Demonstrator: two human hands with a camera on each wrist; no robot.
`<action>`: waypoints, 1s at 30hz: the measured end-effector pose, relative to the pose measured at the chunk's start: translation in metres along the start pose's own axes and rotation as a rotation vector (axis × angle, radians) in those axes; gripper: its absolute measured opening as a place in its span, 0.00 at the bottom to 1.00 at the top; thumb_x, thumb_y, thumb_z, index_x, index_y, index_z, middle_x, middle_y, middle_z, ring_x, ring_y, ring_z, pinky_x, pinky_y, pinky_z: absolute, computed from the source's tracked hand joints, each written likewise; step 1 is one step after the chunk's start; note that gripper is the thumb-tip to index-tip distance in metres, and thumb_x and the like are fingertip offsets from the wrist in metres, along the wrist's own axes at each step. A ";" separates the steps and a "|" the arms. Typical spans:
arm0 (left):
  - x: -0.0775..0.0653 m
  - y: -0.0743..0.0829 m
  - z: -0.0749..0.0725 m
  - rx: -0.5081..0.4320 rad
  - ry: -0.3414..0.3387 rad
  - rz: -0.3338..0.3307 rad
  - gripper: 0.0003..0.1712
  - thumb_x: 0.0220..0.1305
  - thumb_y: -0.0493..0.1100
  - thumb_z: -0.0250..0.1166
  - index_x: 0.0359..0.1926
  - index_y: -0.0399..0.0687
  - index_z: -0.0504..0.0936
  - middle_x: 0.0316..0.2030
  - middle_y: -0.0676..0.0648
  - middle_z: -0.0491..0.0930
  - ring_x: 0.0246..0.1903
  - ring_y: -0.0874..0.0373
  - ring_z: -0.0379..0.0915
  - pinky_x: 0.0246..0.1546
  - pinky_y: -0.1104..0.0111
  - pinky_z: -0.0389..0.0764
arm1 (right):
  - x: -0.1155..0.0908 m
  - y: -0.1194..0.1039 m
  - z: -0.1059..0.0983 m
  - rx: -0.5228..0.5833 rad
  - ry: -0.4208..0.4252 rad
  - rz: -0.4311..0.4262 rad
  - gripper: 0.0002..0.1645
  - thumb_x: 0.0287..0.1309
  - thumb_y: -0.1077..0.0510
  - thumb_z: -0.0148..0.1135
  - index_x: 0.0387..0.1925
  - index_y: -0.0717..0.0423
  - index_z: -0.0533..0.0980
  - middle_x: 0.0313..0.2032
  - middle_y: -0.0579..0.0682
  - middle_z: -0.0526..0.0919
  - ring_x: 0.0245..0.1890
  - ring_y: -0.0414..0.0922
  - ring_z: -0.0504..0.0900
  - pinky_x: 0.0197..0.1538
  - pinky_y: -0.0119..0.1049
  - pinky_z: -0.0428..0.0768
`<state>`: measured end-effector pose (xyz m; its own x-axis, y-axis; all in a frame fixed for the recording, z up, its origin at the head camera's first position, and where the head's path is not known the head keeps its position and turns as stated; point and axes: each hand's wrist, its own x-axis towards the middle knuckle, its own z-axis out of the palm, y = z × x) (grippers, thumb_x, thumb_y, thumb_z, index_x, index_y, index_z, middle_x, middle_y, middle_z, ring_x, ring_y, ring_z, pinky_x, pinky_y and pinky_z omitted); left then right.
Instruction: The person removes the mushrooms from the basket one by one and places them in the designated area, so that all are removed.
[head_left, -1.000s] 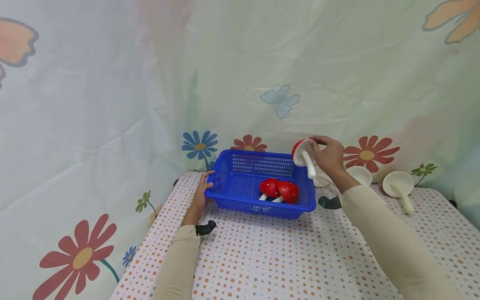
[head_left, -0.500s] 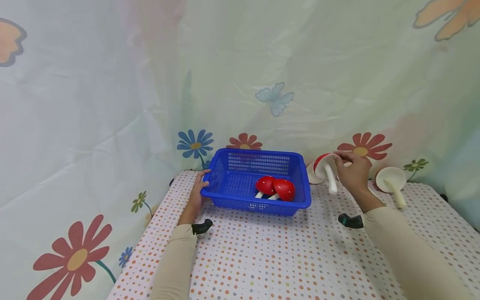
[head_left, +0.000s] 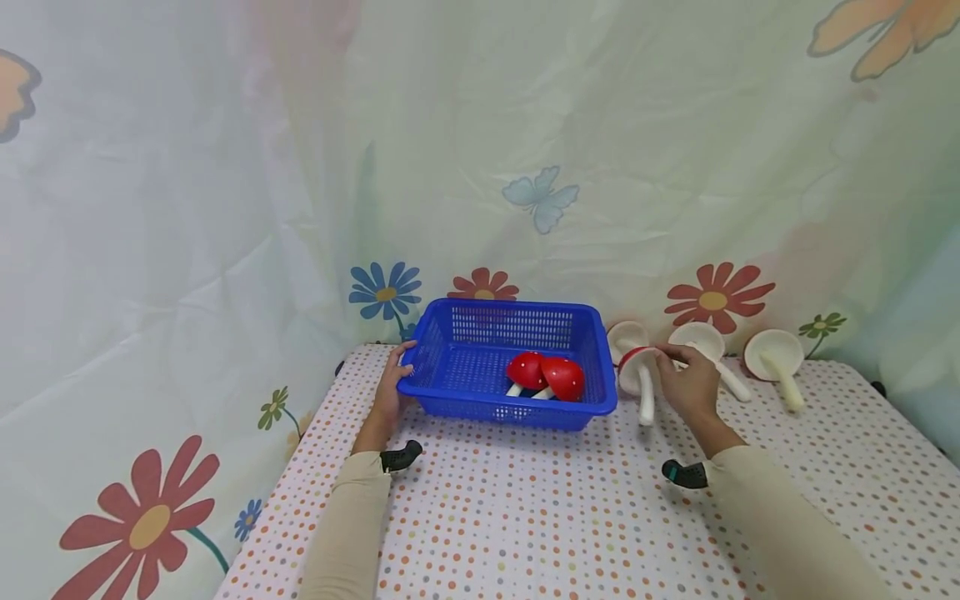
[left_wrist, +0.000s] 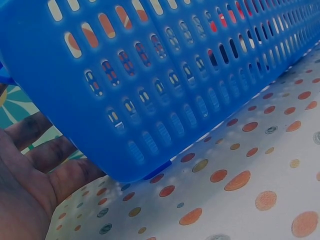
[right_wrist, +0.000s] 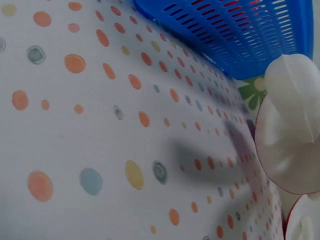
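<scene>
My left hand (head_left: 387, 392) grips the left end of a blue plastic basket (head_left: 472, 371), with fingertips at its rim. In the left wrist view, its fingers (left_wrist: 75, 175) lie against the slotted end wall. Two red-capped mushrooms with white dots (head_left: 527, 369) sit inside, toward the right. To the right of the basket, my right hand (head_left: 692, 390) pinches the cap edge of another mushroom (head_left: 647, 404), its white stem hanging downward. That mushroom's pale underside (right_wrist: 282, 160) shows at the right of the right wrist view, where the fingers are out of sight.
Behind and right of the held mushroom, more mushrooms lean with undersides forward: one beside the basket (head_left: 625, 335), a middle one (head_left: 697, 336) and a far-right one (head_left: 776, 350). A dotted cloth (head_left: 510, 508) covers the table. A flowered curtain (head_left: 450, 167) hangs directly behind.
My right hand has moved right, away from above the basket's right end, and down toward the table with the mushroom. My left hand keeps its hold on the basket.
</scene>
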<state>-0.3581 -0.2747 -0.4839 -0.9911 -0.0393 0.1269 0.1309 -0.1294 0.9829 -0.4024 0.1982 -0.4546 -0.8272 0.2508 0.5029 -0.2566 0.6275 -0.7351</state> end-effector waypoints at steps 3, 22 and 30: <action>0.001 -0.001 -0.001 0.001 -0.004 0.015 0.29 0.68 0.48 0.45 0.70 0.67 0.61 0.72 0.45 0.57 0.65 0.35 0.64 0.48 0.57 0.78 | -0.002 0.000 0.004 0.013 -0.008 -0.023 0.16 0.66 0.56 0.58 0.47 0.62 0.82 0.46 0.63 0.84 0.51 0.58 0.79 0.48 0.42 0.69; 0.001 -0.001 -0.001 -0.026 -0.009 0.011 0.29 0.68 0.47 0.45 0.70 0.68 0.61 0.72 0.45 0.58 0.64 0.35 0.65 0.45 0.59 0.79 | 0.003 0.003 0.002 -0.073 -0.196 -0.069 0.17 0.68 0.56 0.55 0.51 0.62 0.80 0.50 0.66 0.81 0.50 0.62 0.80 0.44 0.47 0.79; 0.001 -0.002 -0.003 -0.018 -0.018 0.009 0.30 0.69 0.48 0.45 0.71 0.66 0.60 0.73 0.44 0.55 0.66 0.34 0.63 0.49 0.56 0.78 | 0.009 -0.015 -0.009 -0.063 -0.206 -0.110 0.20 0.71 0.55 0.48 0.53 0.63 0.77 0.53 0.65 0.78 0.51 0.60 0.78 0.47 0.50 0.79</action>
<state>-0.3594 -0.2771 -0.4860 -0.9902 -0.0223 0.1379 0.1397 -0.1471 0.9792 -0.4012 0.1975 -0.4349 -0.8822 0.0264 0.4701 -0.3246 0.6891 -0.6479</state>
